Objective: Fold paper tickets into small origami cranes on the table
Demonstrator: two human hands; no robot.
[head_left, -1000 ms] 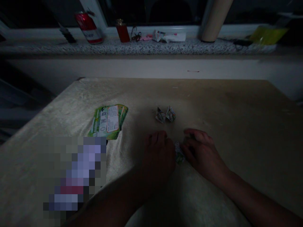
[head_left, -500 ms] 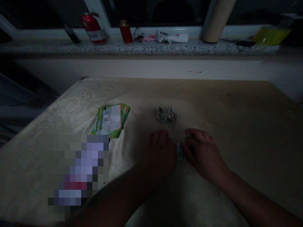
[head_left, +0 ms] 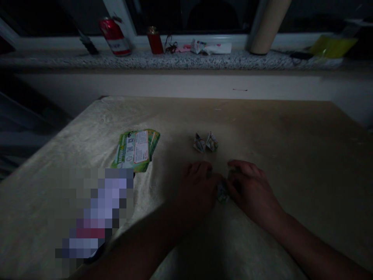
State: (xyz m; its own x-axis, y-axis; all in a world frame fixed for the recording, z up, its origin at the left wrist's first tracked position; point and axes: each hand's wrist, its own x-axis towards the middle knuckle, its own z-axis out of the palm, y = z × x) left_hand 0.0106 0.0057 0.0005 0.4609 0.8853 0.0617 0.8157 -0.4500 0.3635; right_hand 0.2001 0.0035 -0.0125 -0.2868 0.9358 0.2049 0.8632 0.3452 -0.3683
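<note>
Between my two hands a small printed piece of folded paper rests on the table, partly covered by fingers. My left hand is closed over its left side, thumb and index finger reaching to its upper edge. My right hand pinches it from the right with curled fingers. Just beyond the hands stand two similar folded paper pieces, a left one and a right one, side by side with pointed corners up. Dim light hides the fine folds.
A stack of green printed cards lies on the table to the left, above a blurred-out object. Along the granite windowsill stand a red can, a red bottle, a white tube and a tan cylinder.
My left thumb and index finger have shifted right, over the paper's upper edge toward my right hand. The paper shows slightly lower and turned. My right hand has barely moved.
</note>
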